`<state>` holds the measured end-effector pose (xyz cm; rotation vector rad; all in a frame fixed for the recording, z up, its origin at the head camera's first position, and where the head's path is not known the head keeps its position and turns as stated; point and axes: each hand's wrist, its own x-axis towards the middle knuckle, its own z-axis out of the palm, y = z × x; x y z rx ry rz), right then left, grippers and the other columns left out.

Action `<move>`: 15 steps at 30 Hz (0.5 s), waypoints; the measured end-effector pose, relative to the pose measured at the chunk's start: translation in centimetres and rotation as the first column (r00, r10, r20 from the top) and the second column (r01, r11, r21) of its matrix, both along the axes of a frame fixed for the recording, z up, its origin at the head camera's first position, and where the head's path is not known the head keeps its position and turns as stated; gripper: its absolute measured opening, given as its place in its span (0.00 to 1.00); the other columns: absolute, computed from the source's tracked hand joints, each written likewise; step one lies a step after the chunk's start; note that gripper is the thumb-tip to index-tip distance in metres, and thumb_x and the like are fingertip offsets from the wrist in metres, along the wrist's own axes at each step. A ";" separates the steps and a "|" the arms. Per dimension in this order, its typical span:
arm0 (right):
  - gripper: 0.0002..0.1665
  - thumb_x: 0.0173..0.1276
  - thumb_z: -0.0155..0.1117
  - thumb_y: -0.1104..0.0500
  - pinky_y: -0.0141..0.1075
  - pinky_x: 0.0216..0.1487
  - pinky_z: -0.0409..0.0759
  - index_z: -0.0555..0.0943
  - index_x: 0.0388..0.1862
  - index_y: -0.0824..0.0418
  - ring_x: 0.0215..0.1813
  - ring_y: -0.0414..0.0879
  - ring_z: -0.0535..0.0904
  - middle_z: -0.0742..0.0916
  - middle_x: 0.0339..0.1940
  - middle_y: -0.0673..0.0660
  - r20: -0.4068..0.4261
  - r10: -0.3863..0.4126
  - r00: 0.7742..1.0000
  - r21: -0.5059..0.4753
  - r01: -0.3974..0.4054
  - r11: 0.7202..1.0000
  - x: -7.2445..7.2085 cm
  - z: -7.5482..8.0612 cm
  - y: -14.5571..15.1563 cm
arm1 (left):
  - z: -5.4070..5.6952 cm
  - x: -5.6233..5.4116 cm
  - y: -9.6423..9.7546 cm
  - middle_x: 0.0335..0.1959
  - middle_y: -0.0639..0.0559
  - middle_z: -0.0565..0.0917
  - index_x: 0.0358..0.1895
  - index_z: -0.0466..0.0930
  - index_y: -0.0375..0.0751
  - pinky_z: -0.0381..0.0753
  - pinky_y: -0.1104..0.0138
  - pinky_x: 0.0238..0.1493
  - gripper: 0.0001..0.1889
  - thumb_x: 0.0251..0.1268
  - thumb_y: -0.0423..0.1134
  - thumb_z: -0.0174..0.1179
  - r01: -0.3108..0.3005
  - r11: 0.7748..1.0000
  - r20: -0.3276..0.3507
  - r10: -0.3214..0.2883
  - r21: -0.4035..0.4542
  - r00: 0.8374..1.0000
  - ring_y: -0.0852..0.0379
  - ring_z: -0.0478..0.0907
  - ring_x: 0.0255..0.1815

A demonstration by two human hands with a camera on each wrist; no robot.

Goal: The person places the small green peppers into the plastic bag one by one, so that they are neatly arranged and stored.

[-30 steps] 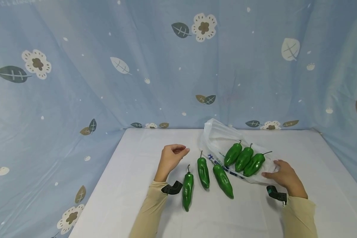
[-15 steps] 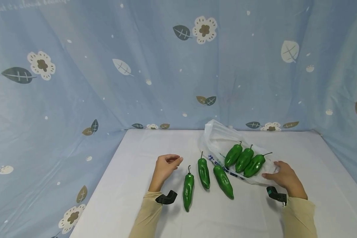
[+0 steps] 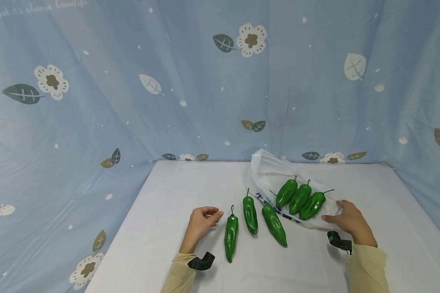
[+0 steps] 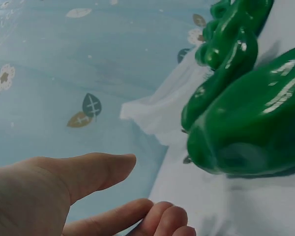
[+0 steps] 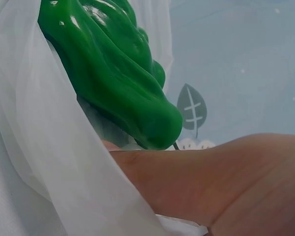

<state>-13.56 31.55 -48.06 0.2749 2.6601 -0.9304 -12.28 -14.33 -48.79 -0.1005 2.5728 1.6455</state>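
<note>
My left hand (image 3: 202,223) is beside the leftmost green pepper (image 3: 231,237), its fingers loosely bent and nothing between them. In the left wrist view the thumb and fingertips stand apart, with a glossy green pepper (image 4: 255,118) to their right. Two more peppers lie nearby, a middle one (image 3: 250,215) and a slanted one (image 3: 274,225). A white plastic bag (image 3: 267,167) with blue print lies behind them, three green peppers (image 3: 300,197) in its opening. My right hand (image 3: 352,221) grips the bag's right end; film covers part of the thumb in the right wrist view, and the other fingers are hidden.
Everything lies on a white-covered table (image 3: 190,183). A blue curtain (image 3: 190,81) with flowers and leaves hangs behind it and along the sides. Each wrist carries a small black camera, the left one (image 3: 201,261) near the leftmost pepper's tip.
My left hand has come down and toward me, from beyond the leftmost pepper's stem to its left side. The right hand stays at the bag, and the peppers lie where they were.
</note>
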 end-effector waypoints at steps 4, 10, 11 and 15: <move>0.57 0.67 0.71 0.49 0.74 0.73 0.58 0.53 0.74 0.87 0.75 0.85 0.51 0.55 0.74 0.87 0.005 -0.003 1.000 0.000 0.003 1.000 0.0 0.1 0.0 | -0.5 0.6 -0.1 0.41 0.41 0.90 0.49 0.88 0.32 0.87 0.66 0.33 0.19 0.67 0.46 0.70 0.008 1.000 0.010 -0.008 -0.005 1.000 0.53 0.89 0.33; 0.57 0.67 0.71 0.49 0.74 0.73 0.58 0.53 0.74 0.88 0.75 0.85 0.51 0.55 0.74 0.87 -0.003 0.001 1.000 0.003 -0.001 1.000 0.0 0.1 0.0 | -1.1 1.0 -0.2 0.37 0.43 0.91 0.49 0.87 0.30 0.84 0.68 0.32 0.19 0.66 0.45 0.70 0.017 1.000 0.034 -0.016 -0.012 0.999 0.54 0.88 0.32; 0.57 0.67 0.71 0.49 0.74 0.73 0.58 0.53 0.74 0.88 0.75 0.85 0.51 0.55 0.74 0.87 -0.004 0.001 1.000 0.004 -0.001 1.000 0.0 0.0 0.0 | -1.1 1.1 -0.2 0.36 0.43 0.90 0.49 0.87 0.30 0.83 0.68 0.32 0.19 0.66 0.45 0.71 0.020 1.000 0.038 -0.019 -0.015 0.999 0.54 0.88 0.31; 0.57 0.67 0.71 0.49 0.74 0.73 0.58 0.53 0.74 0.87 0.75 0.85 0.51 0.55 0.75 0.87 -0.001 -0.003 1.000 0.005 0.003 1.000 0.0 -0.2 0.0 | -1.0 1.3 -0.2 0.34 0.44 0.90 0.48 0.87 0.29 0.82 0.69 0.29 0.20 0.65 0.45 0.71 0.045 0.998 0.041 -0.044 -0.031 0.998 0.56 0.86 0.29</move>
